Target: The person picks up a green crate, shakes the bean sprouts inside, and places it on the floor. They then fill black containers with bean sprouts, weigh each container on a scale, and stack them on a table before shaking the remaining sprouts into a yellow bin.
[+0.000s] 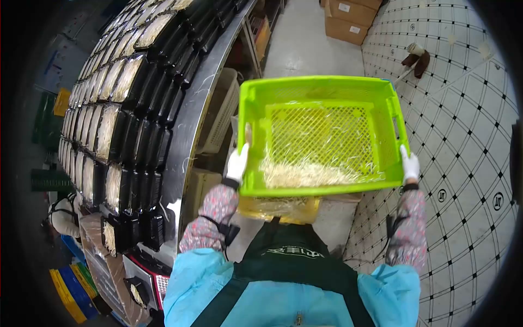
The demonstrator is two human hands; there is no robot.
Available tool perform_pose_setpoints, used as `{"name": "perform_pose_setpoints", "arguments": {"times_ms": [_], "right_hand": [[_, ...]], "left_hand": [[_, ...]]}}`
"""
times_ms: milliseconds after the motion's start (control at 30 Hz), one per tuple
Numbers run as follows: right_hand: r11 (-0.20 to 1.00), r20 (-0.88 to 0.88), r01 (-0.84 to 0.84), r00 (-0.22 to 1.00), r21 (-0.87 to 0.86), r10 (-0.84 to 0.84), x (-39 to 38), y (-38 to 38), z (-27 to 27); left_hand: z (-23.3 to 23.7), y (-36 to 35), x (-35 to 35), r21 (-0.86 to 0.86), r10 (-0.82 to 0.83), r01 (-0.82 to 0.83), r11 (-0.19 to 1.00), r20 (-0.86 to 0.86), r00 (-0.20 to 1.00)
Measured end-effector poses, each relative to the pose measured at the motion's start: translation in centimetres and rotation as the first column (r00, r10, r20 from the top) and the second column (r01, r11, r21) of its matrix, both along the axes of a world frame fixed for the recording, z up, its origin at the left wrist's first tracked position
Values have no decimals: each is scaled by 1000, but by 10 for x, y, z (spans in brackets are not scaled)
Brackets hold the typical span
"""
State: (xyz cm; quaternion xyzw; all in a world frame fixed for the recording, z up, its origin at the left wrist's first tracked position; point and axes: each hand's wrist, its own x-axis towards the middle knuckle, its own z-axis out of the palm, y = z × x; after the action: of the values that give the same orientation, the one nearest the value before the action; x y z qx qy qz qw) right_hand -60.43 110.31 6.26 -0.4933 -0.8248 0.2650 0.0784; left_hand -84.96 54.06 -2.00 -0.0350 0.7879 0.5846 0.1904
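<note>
A bright green plastic crate (321, 191) with a lattice bottom is held up in front of me. Pale thin strands, which look like enoki mushrooms (305, 175), lie heaped along its near side, with loose bits scattered over the lattice. My left hand (237, 163), in a white glove, grips the crate's left side. On the right side my right hand (409, 164), also gloved in white, is closed on the rim by the handle slot. The fingers of both hands are partly hidden by the crate walls.
Black trays (122, 82) of wrapped pale strands stand stacked on a metal table (188, 128) at left. A yellow crate (297, 210) sits below the green one. Cardboard boxes (351, 22) are at the back, by the patterned wall (463, 147). A person (65, 215) is at far left.
</note>
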Motion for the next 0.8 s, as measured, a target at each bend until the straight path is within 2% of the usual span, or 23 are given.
{"name": "perform_pose_setpoints", "arguments": {"times_ms": [33, 100, 167, 233, 267, 300, 333, 367, 400, 467, 500, 533, 567, 633, 667, 700, 733, 767, 800], "right_hand": [[994, 68, 75, 995, -74, -70, -7, 11, 2], [977, 49, 155, 987, -147, -150, 12, 7, -2], [984, -51, 80, 995, -161, -90, 55, -28, -34], [990, -52, 111, 992, -90, -116, 81, -78, -69], [990, 14, 107, 994, -96, -106, 73, -86, -77], [988, 92, 110, 991, -109, -100, 75, -98, -85], [991, 126, 96, 989, -98, -83, 63, -110, -77], [972, 117, 123, 988, -200, -101, 58, -114, -83], [976, 120, 127, 987, -178, -107, 51, -123, -83], [980, 122, 126, 987, -152, -108, 45, -139, -89], [982, 130, 116, 987, -147, -97, 44, -147, -99], [991, 66, 70, 996, -113, -63, 50, -155, -116], [997, 113, 46, 993, -66, -39, 53, -164, -129], [987, 211, 49, 977, -151, -16, 45, -176, -118], [987, 215, 46, 977, -156, -11, 44, -178, -119], [993, 127, -72, 990, 90, 60, 43, -179, -120], [927, 57, -162, 987, 339, 152, 41, -178, -122], [927, 58, -163, 987, 337, 152, 32, -182, -115], [908, -54, -269, 952, 322, 302, 13, -194, -92]], "left_hand": [[12, 6, -20, -179, -141, 127, 976, -67, 988], [32, 5, -5, -140, -145, 129, 982, -114, 983], [3, -35, 42, -153, -69, 58, 987, -66, 995], [-41, -77, 75, -161, 42, -45, 986, -19, 999], [-46, -89, 79, -230, 140, -131, 964, 21, 990], [-46, -100, 77, -206, 183, -172, 963, 32, 983], [-40, -108, 72, -213, 173, -157, 964, 57, 983], [-27, -109, 71, -218, 172, -149, 964, 87, 981], [-16, -107, 73, -179, 198, -183, 967, 70, 978], [-26, -120, 81, -218, 229, -211, 953, 61, 971], [-36, -132, 87, -252, 264, -244, 936, 49, 963], [-51, -146, 95, -291, 253, -221, 931, 76, 965], [-55, -149, 106, -235, 316, -279, 931, 142, 938], [-95, -182, 132, -268, 337, -281, 922, 194, 921], [-96, -181, 137, -313, 331, -281, 907, 120, 936], [-60, -155, 140, -717, 137, -198, 669, -143, 980], [-27, -134, 136, -679, 19, -210, 704, -278, 960], [-4, -117, 130, -640, -94, -211, 739, -408, 908], [5, -102, 123, -600, -149, -164, 783, -437, 887]]}}
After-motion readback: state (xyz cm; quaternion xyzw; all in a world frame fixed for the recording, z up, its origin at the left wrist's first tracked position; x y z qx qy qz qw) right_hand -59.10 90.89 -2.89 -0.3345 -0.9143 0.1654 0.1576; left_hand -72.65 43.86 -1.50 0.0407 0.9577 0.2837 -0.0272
